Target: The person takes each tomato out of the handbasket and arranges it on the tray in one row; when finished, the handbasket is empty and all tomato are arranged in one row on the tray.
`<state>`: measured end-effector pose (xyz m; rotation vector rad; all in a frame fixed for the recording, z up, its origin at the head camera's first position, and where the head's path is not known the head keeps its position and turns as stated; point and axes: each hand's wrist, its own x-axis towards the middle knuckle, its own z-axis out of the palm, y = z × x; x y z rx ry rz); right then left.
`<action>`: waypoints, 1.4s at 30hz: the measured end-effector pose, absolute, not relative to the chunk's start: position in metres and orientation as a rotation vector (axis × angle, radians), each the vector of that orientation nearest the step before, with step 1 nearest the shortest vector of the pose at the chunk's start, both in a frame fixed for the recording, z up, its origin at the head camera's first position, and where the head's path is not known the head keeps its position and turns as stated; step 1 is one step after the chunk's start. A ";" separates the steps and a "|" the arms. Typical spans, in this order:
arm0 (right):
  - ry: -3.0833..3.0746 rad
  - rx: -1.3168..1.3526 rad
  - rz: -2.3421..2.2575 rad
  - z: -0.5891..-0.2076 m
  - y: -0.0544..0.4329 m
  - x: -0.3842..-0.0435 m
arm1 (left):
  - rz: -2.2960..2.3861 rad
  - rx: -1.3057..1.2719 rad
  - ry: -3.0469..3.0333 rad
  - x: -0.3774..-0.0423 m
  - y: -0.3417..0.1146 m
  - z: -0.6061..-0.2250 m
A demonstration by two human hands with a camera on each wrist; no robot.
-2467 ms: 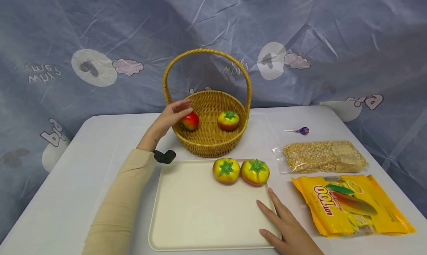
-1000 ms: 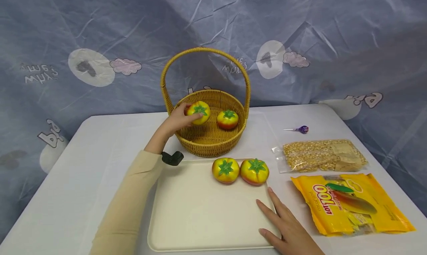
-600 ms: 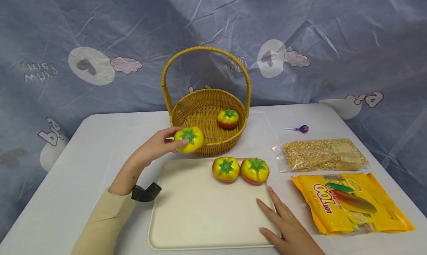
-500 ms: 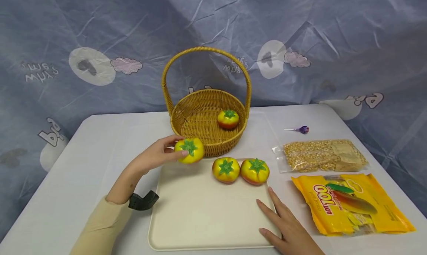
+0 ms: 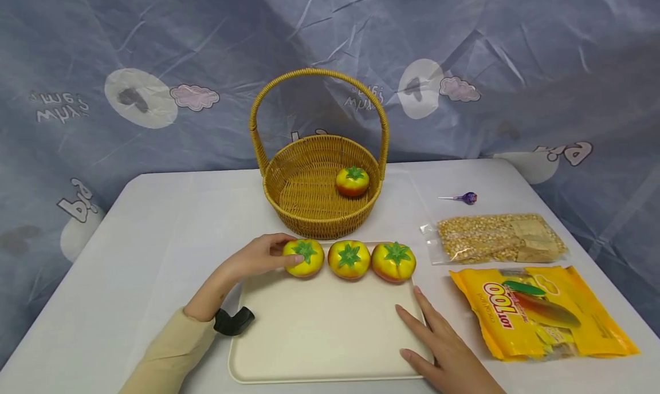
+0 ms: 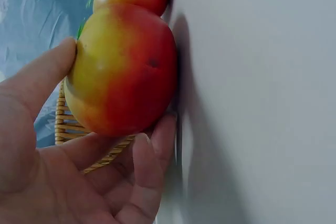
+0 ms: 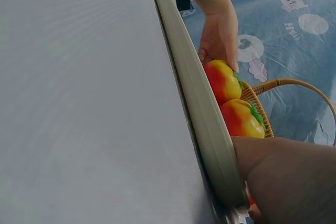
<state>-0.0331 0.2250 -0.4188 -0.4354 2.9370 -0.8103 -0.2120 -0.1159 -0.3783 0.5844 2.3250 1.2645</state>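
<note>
Tomato (image 5: 304, 257): held in curled fingers of left hand (image 5: 258, 256), now resting on far edge of tray (image 5: 319, 337), beside two others | right hand (image 5: 443, 354): flat, fingers straight, pressing tray's near right corner | change: tomato moved from basket (image 5: 319, 211) to tray; one tomato remains inside basket.
</note>
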 end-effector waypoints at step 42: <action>2.869 -0.450 -0.811 -0.426 0.234 -0.044 | 1.320 0.867 2.134 -0.376 -0.014 -0.309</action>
